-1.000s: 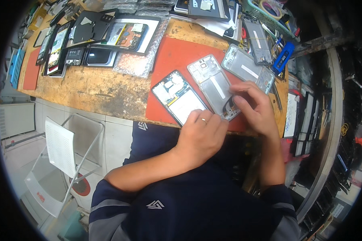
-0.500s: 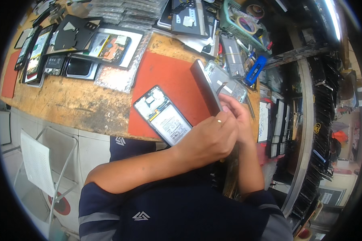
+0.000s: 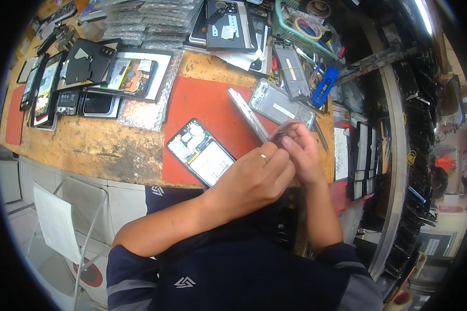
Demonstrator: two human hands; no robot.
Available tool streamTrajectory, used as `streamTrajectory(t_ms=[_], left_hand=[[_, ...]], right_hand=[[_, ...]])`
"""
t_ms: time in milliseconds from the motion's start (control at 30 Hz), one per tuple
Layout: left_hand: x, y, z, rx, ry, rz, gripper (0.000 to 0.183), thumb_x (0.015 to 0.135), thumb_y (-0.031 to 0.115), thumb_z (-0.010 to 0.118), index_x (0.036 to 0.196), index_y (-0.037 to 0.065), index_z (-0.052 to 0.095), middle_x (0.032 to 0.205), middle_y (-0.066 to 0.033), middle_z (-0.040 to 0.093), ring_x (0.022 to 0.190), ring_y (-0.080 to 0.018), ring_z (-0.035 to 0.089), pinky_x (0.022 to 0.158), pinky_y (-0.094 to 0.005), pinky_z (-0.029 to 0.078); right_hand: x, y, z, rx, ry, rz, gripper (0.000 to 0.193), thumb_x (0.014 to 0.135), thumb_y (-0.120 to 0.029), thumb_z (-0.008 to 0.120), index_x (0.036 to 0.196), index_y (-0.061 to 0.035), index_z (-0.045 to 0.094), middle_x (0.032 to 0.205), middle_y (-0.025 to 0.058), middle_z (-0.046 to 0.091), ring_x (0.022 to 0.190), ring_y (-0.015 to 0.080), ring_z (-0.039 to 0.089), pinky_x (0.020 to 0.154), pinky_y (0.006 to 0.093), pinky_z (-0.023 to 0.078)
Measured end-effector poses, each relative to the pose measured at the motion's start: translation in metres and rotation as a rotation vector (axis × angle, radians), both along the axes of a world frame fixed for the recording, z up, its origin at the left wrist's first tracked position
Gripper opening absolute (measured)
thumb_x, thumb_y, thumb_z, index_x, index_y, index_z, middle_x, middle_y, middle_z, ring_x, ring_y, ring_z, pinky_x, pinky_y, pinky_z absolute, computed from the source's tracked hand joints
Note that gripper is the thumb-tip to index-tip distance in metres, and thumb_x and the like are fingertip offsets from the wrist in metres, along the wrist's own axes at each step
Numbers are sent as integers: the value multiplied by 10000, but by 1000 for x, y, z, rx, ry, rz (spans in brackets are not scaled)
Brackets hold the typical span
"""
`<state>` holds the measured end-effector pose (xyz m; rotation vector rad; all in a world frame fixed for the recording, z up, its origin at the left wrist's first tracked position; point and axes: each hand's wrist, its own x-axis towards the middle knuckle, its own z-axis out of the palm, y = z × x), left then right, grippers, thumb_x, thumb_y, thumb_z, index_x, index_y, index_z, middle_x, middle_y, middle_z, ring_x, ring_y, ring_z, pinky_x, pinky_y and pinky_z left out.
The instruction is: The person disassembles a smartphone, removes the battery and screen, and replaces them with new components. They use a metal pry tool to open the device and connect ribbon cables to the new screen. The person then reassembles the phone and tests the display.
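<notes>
My left hand [image 3: 257,173] is closed, gripping the lower end of a slim phone panel [image 3: 246,115] that stands tilted on edge above an orange-red mat [image 3: 189,98]. My right hand [image 3: 302,150] meets it at that end, its thumb and fingers pinched on a thin dark piece [image 3: 289,127] whose kind I cannot make out. An opened phone [image 3: 202,153] lies on the mat beside my left hand, its battery and circuit board exposed. My left hand overlaps the phone's lower end. A pale grey phone frame [image 3: 280,103] lies beyond my right hand.
Stacked phones and dark parts [image 3: 91,65] fill the table's left side, with bubble-wrap packs [image 3: 150,20] behind. A green basket [image 3: 285,23] of tape and tools and a blue tool [image 3: 325,85] stand at the back right. A white folding chair [image 3: 57,223] is at left.
The panel's upper end has tipped left and lower, and both hands have shifted slightly left. The dark piece at my right fingers shows more broadly. The whole view has shifted a little.
</notes>
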<state>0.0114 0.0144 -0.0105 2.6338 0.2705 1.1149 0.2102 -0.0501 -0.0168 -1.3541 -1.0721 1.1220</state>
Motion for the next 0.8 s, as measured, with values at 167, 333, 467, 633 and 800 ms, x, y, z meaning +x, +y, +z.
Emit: streamTrajectory(t_ms=[167, 333, 467, 633, 800], left_hand=[[-14, 12, 29, -174, -282, -10, 242, 848, 120, 814, 1037, 29, 693, 885, -68, 517, 821, -224, 553, 731, -313, 485], [-39, 22, 61, -701, -340, 2, 249, 963, 167, 839, 1114, 5, 725, 988, -40, 573, 843, -120, 544, 730, -277, 460], [-58, 50, 68, -933, -342, -133, 400, 966, 135, 832, 1286, -39, 666, 1038, -45, 599, 909, -112, 616, 825, -257, 532], [-111, 85, 50, -495, 311, -87, 795, 790, 161, 907, 1486, 20, 548, 1326, -167, 664, 1267, -368, 627, 1088, -460, 506], [-118, 87, 18, -417, 418, -33, 898, 705, 233, 948, 1480, 29, 543, 1343, -179, 651, 1294, -408, 594, 1092, -507, 476]], right_hand=[[-20, 5, 37, 330, 252, -76, 899, 976, -421, 753, 1631, 32, 337, 1218, 204, 710, 1156, 260, 688, 1003, 336, 522], [-36, 8, 86, 440, -367, 39, 736, 913, -237, 852, 1543, -9, 547, 1207, 178, 741, 1090, 257, 725, 1010, 379, 543], [-31, 22, 89, 302, -149, 2, 477, 954, -24, 798, 1400, 44, 645, 1204, 123, 753, 1114, 181, 715, 1010, 326, 554], [2, 31, 83, 281, 297, 137, 585, 1010, -226, 783, 1439, 103, 561, 1198, 130, 751, 1098, 176, 725, 1011, 319, 563], [1, 31, 74, -206, 260, 395, 545, 978, -248, 822, 1368, 84, 638, 1221, 140, 758, 1106, 176, 728, 1033, 321, 553]])
